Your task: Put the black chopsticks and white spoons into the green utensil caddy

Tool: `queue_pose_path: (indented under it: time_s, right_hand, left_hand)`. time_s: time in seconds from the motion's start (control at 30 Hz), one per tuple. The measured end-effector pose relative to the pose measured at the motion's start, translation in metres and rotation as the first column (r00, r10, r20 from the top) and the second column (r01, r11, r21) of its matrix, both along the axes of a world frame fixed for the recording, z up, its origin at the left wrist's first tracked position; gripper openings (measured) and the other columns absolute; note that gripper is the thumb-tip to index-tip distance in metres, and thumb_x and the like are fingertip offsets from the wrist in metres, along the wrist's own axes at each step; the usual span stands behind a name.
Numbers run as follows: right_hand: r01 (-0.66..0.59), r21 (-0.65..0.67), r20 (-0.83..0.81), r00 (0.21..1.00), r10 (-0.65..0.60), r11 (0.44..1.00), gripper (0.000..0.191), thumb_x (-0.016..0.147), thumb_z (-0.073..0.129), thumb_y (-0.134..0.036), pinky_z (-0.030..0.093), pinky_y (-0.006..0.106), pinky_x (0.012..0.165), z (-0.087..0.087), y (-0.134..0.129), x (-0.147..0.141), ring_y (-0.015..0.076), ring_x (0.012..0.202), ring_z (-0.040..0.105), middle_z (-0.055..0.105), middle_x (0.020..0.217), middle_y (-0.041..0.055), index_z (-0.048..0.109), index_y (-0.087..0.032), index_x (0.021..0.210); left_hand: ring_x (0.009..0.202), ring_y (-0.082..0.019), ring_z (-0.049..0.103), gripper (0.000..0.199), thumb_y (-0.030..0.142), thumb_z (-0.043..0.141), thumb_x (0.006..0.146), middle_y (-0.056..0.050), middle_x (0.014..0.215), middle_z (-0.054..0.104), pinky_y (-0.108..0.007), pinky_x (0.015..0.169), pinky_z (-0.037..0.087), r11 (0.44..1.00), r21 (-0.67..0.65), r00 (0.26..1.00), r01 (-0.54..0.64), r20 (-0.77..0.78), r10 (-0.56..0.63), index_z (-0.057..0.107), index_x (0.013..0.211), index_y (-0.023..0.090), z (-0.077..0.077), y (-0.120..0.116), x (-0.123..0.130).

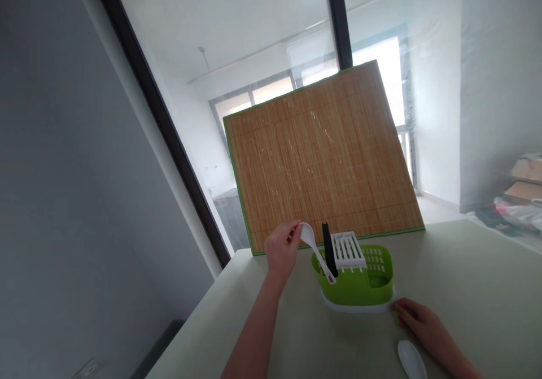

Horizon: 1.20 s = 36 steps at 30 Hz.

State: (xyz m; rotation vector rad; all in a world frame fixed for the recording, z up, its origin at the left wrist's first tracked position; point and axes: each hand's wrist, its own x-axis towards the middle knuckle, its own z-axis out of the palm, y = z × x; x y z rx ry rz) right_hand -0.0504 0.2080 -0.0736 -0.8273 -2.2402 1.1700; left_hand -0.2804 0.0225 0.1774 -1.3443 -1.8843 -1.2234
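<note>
My left hand [284, 246] pinches a white spoon [315, 249] by its bowl end, with the handle slanting down to the right. The handle's tip overlaps the front left of a green utensil holder [351, 288]; whether it touches the wall I cannot tell. A black-handled utensil [328, 249] stands in the holder's left part, beside a white slotted rack [349, 250]. At the front right corner, my right hand [417, 319] has its fingers drawn together on the holder's white base. Near that wrist another white spoon [411, 360] lies on the table, partly cut off by the frame edge.
A bamboo mat [322, 158] with a green border leans upright behind the holder, against the glass. The pale table [466, 271] extends to both sides. A grey wall [84, 170] rises at left. Cardboard boxes [525, 181] and plastic bags sit far right.
</note>
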Motion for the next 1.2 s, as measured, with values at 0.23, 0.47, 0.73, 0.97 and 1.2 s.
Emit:
queue_pose_path:
  time_s: [0.23, 0.47, 0.73, 0.97, 1.2]
  right_hand:
    - [0.006, 0.012, 0.007, 1.000, -0.006, 1.000, 0.038, 0.084, 0.035, -0.050, 0.042, 0.028, 0.061, -0.002, 0.001, -0.001, 0.0176, 0.063, 0.057, 0.058, 0.060, -0.0022, 0.062, -0.023, 0.077]
    - [0.002, 0.021, 0.000, 1.000, -0.002, 1.000, 0.040, 0.085, 0.034, -0.049, 0.043, 0.028, 0.062, -0.005, 0.002, -0.003, 0.0177, 0.063, 0.058, 0.059, 0.060, -0.0015, 0.063, -0.023, 0.078]
    - [-0.002, 0.021, 0.021, 1.000, 0.002, 1.000, 0.039, 0.085, 0.035, -0.050, 0.043, 0.029, 0.063, -0.006, 0.001, -0.003, 0.0178, 0.064, 0.059, 0.061, 0.062, -0.0012, 0.062, -0.023, 0.079]
    - [-0.005, 0.023, 0.025, 1.000, 0.005, 1.000, 0.036, 0.084, 0.035, -0.046, 0.042, 0.028, 0.063, 0.002, -0.002, -0.003, 0.0172, 0.065, 0.058, 0.061, 0.064, -0.0008, 0.061, -0.022, 0.078]
    - [-0.087, 0.069, 0.070, 0.994, 0.082, 0.994, 0.032, 0.083, 0.041, -0.044, 0.040, 0.027, 0.063, 0.023, -0.010, 0.010, 0.0160, 0.067, 0.056, 0.064, 0.072, 0.0006, 0.063, -0.021, 0.079]
  left_hand:
    - [0.080, -0.013, 0.062, 0.032, 0.036, 0.039, 0.092, -0.005, 0.095, 0.069, -0.024, 0.070, 0.044, 0.977, -0.158, 0.976, -0.141, -0.188, 0.110, 0.066, 0.102, 0.021, -0.023, 0.042, -0.036]
    - [0.084, -0.016, 0.063, 0.033, 0.036, 0.038, 0.092, -0.005, 0.094, 0.070, -0.025, 0.070, 0.043, 0.926, -0.323, 0.972, -0.194, -0.190, 0.138, 0.067, 0.101, 0.023, -0.076, 0.058, -0.046]
    - [0.082, -0.018, 0.063, 0.034, 0.040, 0.040, 0.091, -0.005, 0.091, 0.071, -0.026, 0.068, 0.044, 0.845, -0.479, 0.970, -0.239, -0.157, 0.185, 0.069, 0.098, 0.024, -0.101, 0.075, -0.046]
    - [0.089, -0.023, 0.063, 0.026, 0.036, 0.048, 0.087, -0.007, 0.091, 0.069, -0.032, 0.075, 0.046, 0.843, -0.484, 0.971, -0.236, -0.140, 0.191, 0.068, 0.098, 0.024, -0.101, 0.075, -0.040]
    - [0.104, -0.022, 0.056, 0.034, 0.035, 0.050, 0.086, -0.007, 0.120, 0.059, -0.031, 0.079, 0.049, 0.959, -0.197, 0.978, -0.206, -0.008, 0.208, 0.057, 0.118, 0.027, -0.092, 0.038, -0.015]
